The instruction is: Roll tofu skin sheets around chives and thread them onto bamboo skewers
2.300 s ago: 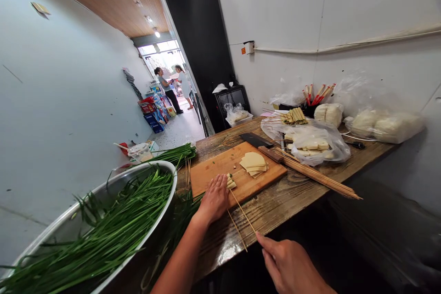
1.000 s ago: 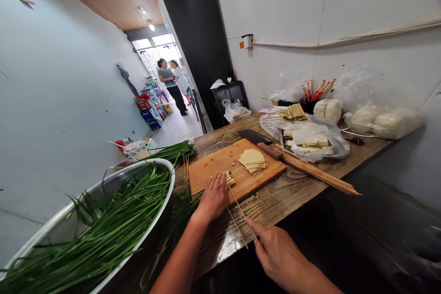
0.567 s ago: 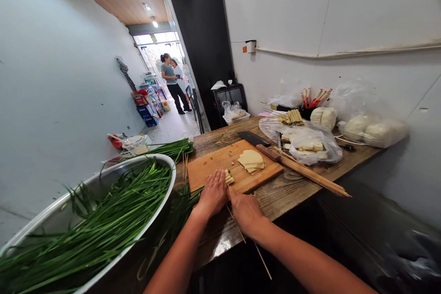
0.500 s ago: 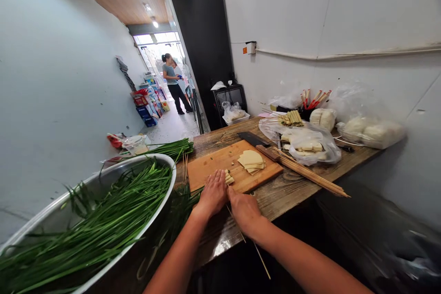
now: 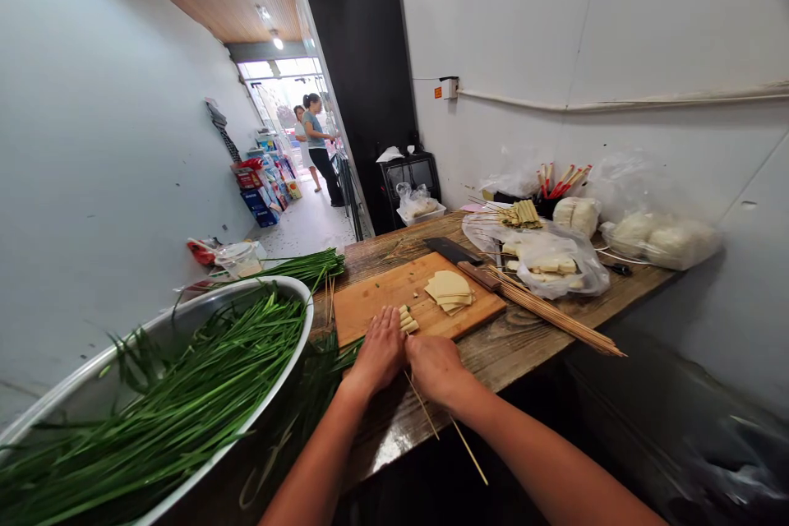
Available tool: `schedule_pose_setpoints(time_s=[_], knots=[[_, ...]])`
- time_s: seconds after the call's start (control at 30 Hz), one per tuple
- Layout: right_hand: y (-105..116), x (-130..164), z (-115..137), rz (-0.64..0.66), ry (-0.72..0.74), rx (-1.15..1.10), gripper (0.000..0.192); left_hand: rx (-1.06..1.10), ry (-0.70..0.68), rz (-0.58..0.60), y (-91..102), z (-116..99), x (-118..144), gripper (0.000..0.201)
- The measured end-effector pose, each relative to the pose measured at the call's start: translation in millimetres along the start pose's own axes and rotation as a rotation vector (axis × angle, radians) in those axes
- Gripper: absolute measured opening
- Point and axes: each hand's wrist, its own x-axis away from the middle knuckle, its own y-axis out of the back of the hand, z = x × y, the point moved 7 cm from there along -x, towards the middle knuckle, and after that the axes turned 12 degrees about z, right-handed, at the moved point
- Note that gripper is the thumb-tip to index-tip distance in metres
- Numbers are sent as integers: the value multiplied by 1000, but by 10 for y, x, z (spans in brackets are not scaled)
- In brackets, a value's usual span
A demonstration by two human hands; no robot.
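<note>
My left hand [image 5: 380,349] lies flat, fingers stretched forward, over a row of small pale rolls [image 5: 408,319] at the near edge of the wooden cutting board [image 5: 363,304]. Some rolls show past its fingertips; the others are covered. My right hand [image 5: 436,366] is closed close beside it, pinching a bamboo skewer [image 5: 469,450] whose long end sticks out below the wrist. A second thin stick [image 5: 422,404] slants down between the hands; its upper end is hidden. Farther right on the board sits a stack of thin pale tofu sheets [image 5: 449,288].
A large metal bowl [image 5: 306,296] of long green chives [image 5: 203,403] stands at left. Behind the board lie a cleaver [image 5: 453,249] and a skewer bundle [image 5: 555,314]. Skewered rolls [image 5: 523,214] and a plastic bag [image 5: 592,267] sit farther back. Two people stand near the doorway.
My right hand has shifted slightly, and the skewer's lower end has moved a little up and right. My left hand stays on the rolls. The people in the background have changed position.
</note>
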Motion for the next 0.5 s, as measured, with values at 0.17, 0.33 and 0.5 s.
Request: schedule_pose_setpoints(time_s=[0.17,0.33,0.5], knots=[[5,-54,23,7,-8,7,28,0,-24,-22,-1,-4,15,49],[-4,-84,36,-21,-6,-11,32,-5,-23,-4,-8,-11,18,49],[2,-96,40,-47,-24,10,32,-8,-49,-33,1,-18,43,49]])
